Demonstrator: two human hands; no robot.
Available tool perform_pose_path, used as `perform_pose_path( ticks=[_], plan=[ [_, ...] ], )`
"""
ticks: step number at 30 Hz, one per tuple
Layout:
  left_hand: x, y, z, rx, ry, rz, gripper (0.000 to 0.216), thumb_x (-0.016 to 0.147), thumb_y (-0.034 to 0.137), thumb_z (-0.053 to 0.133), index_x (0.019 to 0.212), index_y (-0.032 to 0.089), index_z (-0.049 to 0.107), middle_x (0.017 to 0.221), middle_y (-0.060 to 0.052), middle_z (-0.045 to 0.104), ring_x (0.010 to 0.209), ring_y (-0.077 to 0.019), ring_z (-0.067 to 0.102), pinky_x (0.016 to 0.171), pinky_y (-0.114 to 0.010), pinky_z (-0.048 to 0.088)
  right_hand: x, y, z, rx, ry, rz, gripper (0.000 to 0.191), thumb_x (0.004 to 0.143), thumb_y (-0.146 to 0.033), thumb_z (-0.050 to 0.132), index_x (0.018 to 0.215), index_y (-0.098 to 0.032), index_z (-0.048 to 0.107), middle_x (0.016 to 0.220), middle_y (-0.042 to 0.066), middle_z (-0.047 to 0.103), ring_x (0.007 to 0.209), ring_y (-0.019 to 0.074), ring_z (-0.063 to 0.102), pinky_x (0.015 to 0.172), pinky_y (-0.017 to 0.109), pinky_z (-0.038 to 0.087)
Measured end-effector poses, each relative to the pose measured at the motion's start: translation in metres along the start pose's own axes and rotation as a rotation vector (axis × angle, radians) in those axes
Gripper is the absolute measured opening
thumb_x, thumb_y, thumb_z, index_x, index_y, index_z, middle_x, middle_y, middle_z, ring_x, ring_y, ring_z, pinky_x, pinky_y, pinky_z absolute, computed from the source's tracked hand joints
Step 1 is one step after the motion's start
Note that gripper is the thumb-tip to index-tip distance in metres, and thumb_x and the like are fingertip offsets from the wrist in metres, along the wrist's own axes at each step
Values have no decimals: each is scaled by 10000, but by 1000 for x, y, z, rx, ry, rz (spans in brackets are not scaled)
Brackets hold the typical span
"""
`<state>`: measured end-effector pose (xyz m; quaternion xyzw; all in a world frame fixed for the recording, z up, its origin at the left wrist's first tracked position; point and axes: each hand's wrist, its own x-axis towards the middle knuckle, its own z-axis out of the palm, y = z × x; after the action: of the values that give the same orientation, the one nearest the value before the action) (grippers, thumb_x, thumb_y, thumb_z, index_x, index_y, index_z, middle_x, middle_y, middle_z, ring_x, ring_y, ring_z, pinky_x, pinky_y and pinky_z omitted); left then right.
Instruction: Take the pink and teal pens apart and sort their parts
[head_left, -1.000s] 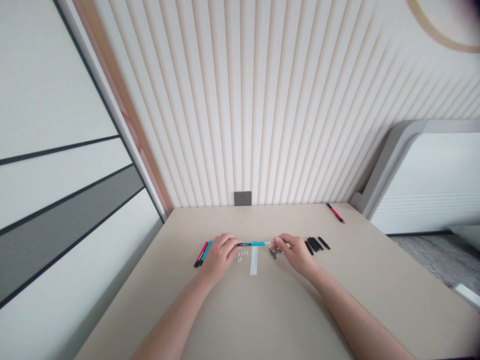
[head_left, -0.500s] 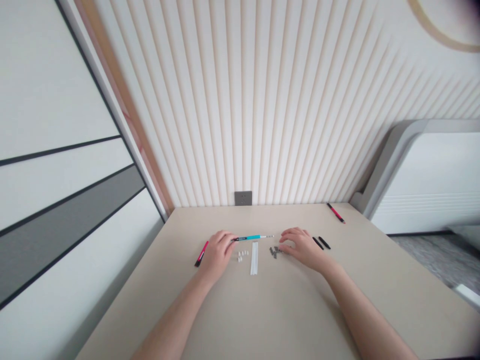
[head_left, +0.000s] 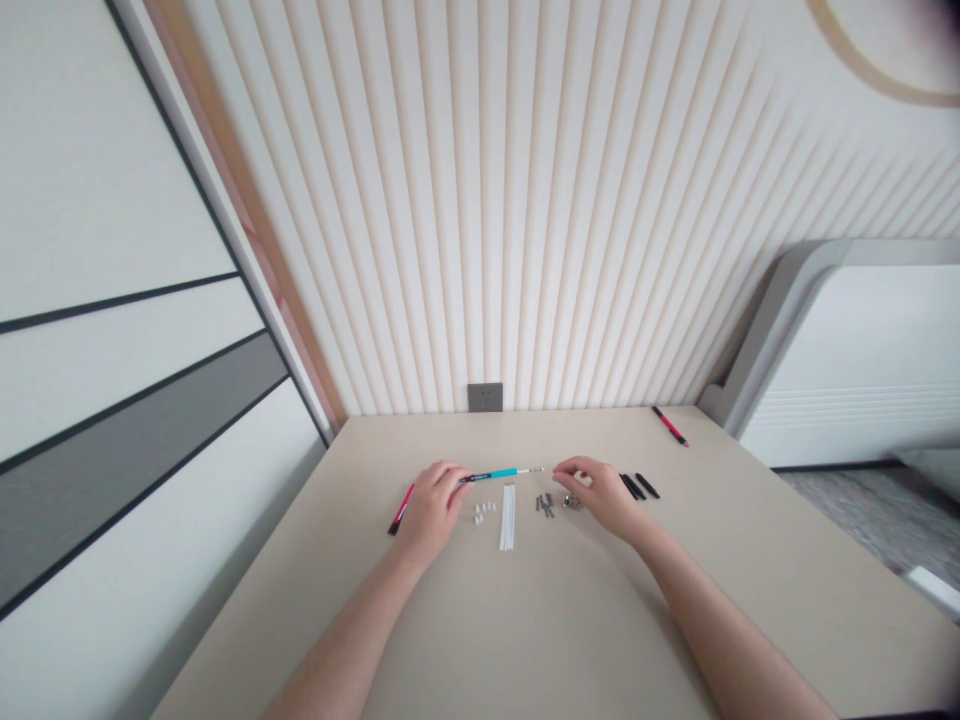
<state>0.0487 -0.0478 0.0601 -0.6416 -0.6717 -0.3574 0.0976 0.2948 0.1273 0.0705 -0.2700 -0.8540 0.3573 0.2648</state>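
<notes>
My left hand (head_left: pixel 433 508) is closed around the dark end of a black and blue pen (head_left: pixel 501 474), which points right with a thin whitish refill sticking out. Just right of that tip, my right hand (head_left: pixel 600 490) is closed in a pinch; whatever its fingertips hold is too small to name. Beneath its fingers lie small shiny metal pieces (head_left: pixel 571 501), partly covered. Several grey clip-like parts (head_left: pixel 545 505) are left of them. Thin white sticks (head_left: pixel 508 520) lie side by side between the hands, with small white pieces (head_left: pixel 480 514) near my left hand.
A pink and black pen (head_left: pixel 401 508) lies left of my left hand. Black elongated pieces (head_left: pixel 646 486) rest right of my right hand. Farther back is a red and black pen (head_left: pixel 670 426). The beige table (head_left: pixel 480 620) meets a ribbed wall with a socket (head_left: pixel 485 397).
My right hand has lifted away from the small parts and its fingertips have come together near the pen's tip, uncovering some metal pieces. My left hand still holds the pen.
</notes>
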Motion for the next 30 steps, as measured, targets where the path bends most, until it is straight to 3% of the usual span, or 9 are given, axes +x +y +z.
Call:
perform_pose_path(
  ticks=[6,11,16,23,30],
  plan=[
    [-1,-2,1,4,4,-8,97,949,234,525,1004,226,604,987,-37,622,939,-201,584,853,-364,466,0,-3,5,226,71,90,315,865,-453,550,936,-188,706,891,55,717,752,187,607,705,307,479],
    [0,-3,0,10,34,-27,107,954,242,514,1011,224,603,986,-42,621,939,-200,584,848,-365,470,0,3,7,-52,103,11,239,887,-349,518,921,-207,708,938,59,718,845,204,621,801,333,467],
    [2,-2,-1,10,40,-36,105,951,235,513,1009,219,599,979,-46,618,929,-201,581,839,-366,472,-1,13,13,-308,-27,-47,219,885,-243,506,950,-206,713,940,59,718,906,211,624,849,329,438],
    [1,-1,0,9,7,-32,100,949,235,516,1000,224,601,981,-43,624,928,-203,587,848,-372,472,-4,4,18,-461,-135,-39,229,898,-218,498,987,-230,709,1005,48,719,992,224,611,891,339,391],
    [2,0,-1,20,10,-36,102,940,228,528,991,229,617,977,-31,636,923,-200,601,845,-359,477,0,4,-7,-559,-46,35,252,917,-267,474,1038,-228,691,993,69,710,959,220,618,855,321,392]
  ],
)
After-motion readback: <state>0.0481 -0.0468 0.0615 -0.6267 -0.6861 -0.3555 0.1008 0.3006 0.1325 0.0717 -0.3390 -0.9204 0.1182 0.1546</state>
